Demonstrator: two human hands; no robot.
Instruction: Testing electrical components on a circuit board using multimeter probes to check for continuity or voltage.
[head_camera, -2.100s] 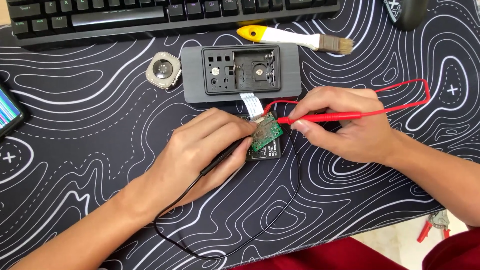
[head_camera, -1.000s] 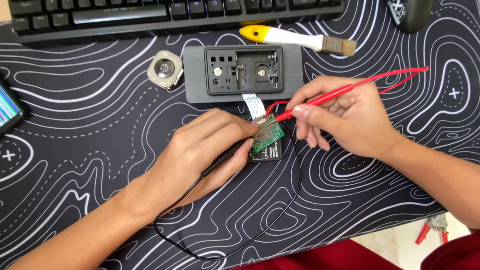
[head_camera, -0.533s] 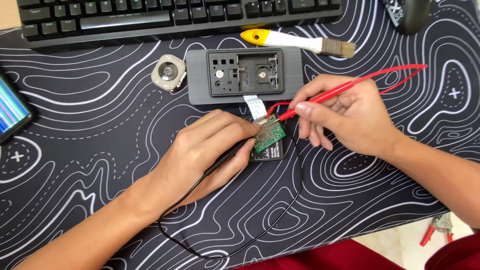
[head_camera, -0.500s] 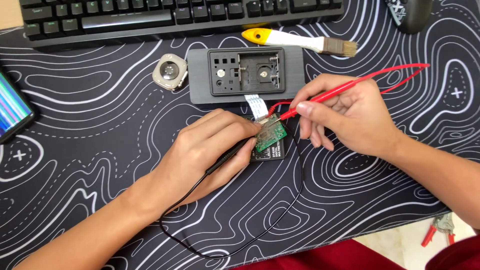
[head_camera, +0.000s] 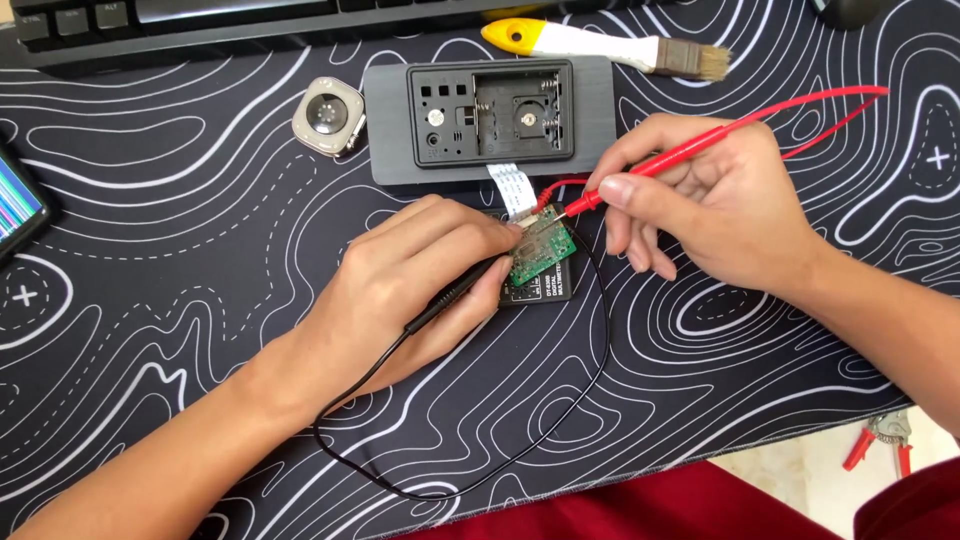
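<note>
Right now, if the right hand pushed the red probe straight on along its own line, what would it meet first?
Probably the small green circuit board: the right hand aims the red probe down-left, its tip at the board's top edge. Beyond lie the left hand's fingers. Depth is unclear.

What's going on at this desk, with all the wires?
A person is touching two test probes to a small green circuit board on a patterned desk mat. The right hand holds the red probe like a pen, its tip on the board. The left hand holds the black probe against it. Just above lie an opened grey case, a watch body and a brush.
</note>
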